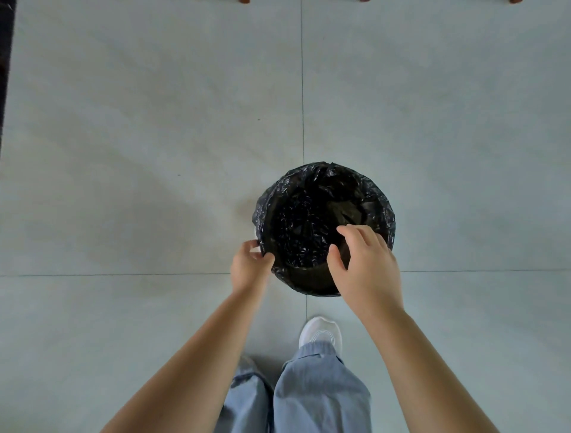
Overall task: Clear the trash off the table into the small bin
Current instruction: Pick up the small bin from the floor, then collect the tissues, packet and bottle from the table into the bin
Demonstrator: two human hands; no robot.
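A small round bin (375, 197) lined with a black plastic bag stands on the grey tiled floor in front of me. My left hand (250, 267) grips the bin's near left rim, thumb over the bag's edge. My right hand (363, 262) hovers over the near right part of the opening with its fingers loosely curved and nothing visible in them. Inside the bin only dark crumpled liner shows. No table and no trash are in view.
Grey floor tiles (154, 139) stretch all around the bin. My legs in light blue trousers and a white shoe (321, 332) stand just behind it. Brown furniture feet (244, 1) touch the top edge; a dark strip (4, 61) runs along the left edge.
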